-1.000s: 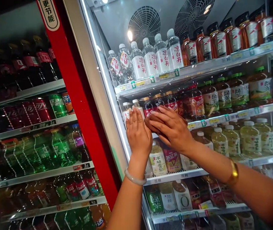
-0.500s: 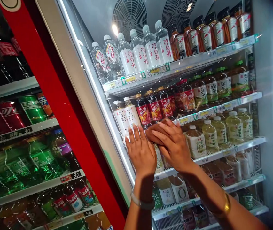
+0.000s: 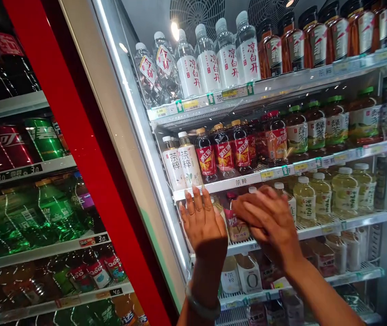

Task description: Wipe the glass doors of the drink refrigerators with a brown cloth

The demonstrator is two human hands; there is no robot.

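Observation:
My left hand [image 3: 205, 222] is raised with its back to me, fingers stretched up, below the shelf edge [image 3: 227, 182] under two white-labelled tea bottles [image 3: 180, 163]. My right hand [image 3: 275, 222] is held up to its right, fingers extended and pointing left, with nothing visible in it. Behind and between the hands stands a bottle with a pink-brown label [image 3: 237, 224], partly covered by the right fingers. Red-labelled bottles [image 3: 222, 151] stand on the shelf above. Whether either hand touches a bottle or shelf cannot be made out.
Clear water bottles [image 3: 207, 63] and dark-capped amber bottles [image 3: 293, 43] line the top shelf. Green-capped bottles [image 3: 336, 120] and pale yellow bottles [image 3: 346, 190] stand at the right. A red cooler frame [image 3: 88, 172] slants at the left, beside shelves of soda.
The view has shifted closer to the shelves. My right hand has moved right, away from my left, uncovering the shelf edge and the pink-brown labelled bottle. My left hand is slightly lower.

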